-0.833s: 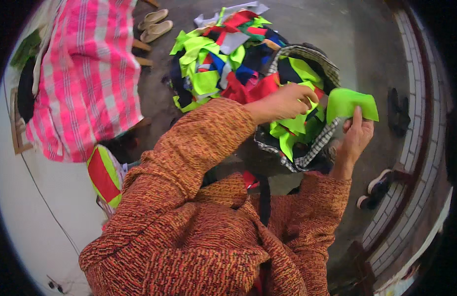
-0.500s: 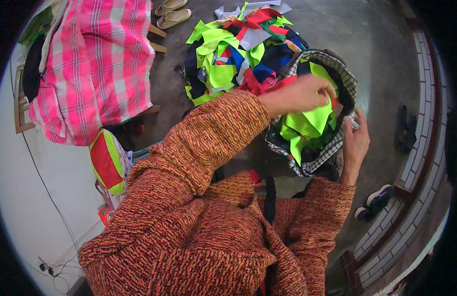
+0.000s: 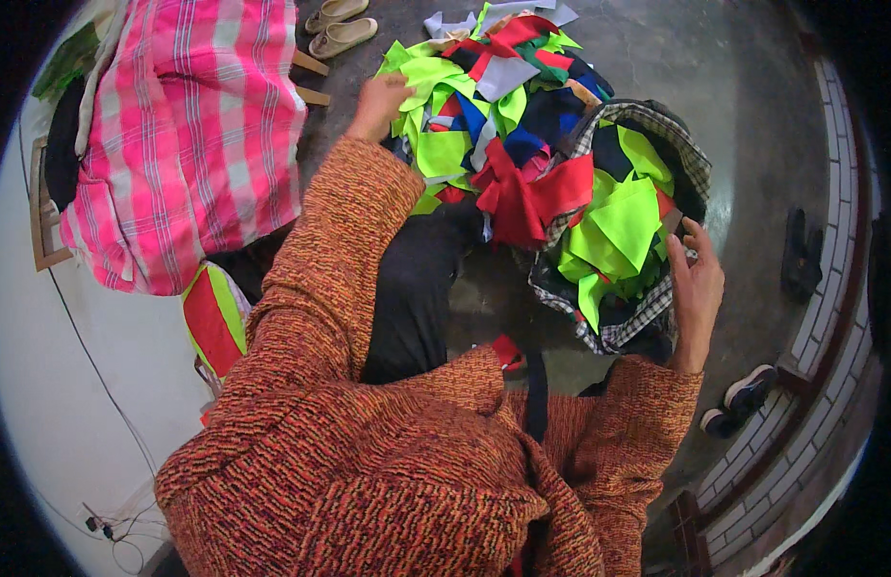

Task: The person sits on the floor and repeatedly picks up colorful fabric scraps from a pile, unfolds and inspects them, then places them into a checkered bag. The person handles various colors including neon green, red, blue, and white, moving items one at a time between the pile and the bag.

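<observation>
A checked cloth bag [image 3: 694, 173] stands with its mouth up and lime-green scraps [image 3: 614, 226] inside. My right hand [image 3: 698, 293] is closed on the bag's near right rim, thumb and fingers apart around the edge. To the bag's left spreads a heap of cloth scraps [image 3: 444, 154] in lime, red, blue, grey and black. My left hand [image 3: 380, 104] reaches the heap's left side, fingers loosely bent and touching lime cloth; their tips are partly hidden. A red scrap [image 3: 527, 197] lies between the heap and the bag's left rim.
A pink checked cloth [image 3: 190, 144] covers something with wooden legs at left. Near it are beige shoes [image 3: 343, 37] and a red-and-lime bundle [image 3: 215, 317]. Dark shoes [image 3: 744, 394] and dark slippers [image 3: 801, 255] lie by the white brick edging [image 3: 821, 308] at right.
My left hand has moved from above the bag leftward to the heap's left side. The red scrap by the bag now shows fully. My right hand stays at the rim.
</observation>
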The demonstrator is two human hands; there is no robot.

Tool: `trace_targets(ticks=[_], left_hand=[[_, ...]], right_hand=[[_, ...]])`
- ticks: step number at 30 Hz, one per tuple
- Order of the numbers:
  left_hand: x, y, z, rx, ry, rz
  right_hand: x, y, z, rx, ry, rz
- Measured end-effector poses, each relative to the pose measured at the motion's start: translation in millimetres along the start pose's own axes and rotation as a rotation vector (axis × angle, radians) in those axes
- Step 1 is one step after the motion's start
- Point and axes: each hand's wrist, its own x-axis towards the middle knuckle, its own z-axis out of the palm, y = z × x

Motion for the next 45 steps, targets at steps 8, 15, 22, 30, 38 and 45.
trace_targets(ticks=[8, 15, 22, 30, 38, 45], left_hand=[[1, -74, 57, 0.459, -0.292, 0.068], [-33, -46, 126, 0.798, -0.518, 0.716], [-64, -38, 164, 1.198, -0.690, 0.791], [-56, -65, 195, 1.175, -0.546, 0.882], [-40, -99, 197, 1.098, -0.886, 0.816], [-33, -64, 163, 0.780, -0.824, 0.723]], right_hand=[[4, -1, 11, 0.046, -0.027, -0.013], [6, -1, 13, 0.047, -0.041, 0.004], [5, -3, 13, 0.060, -0.045, 0.028], [-1, -12, 13, 0.073, -0.098, 0.061], [-2, -8, 13, 0.008, -0.111, 0.001], [1, 2, 8, -0.027, -0.039, 0.018]])
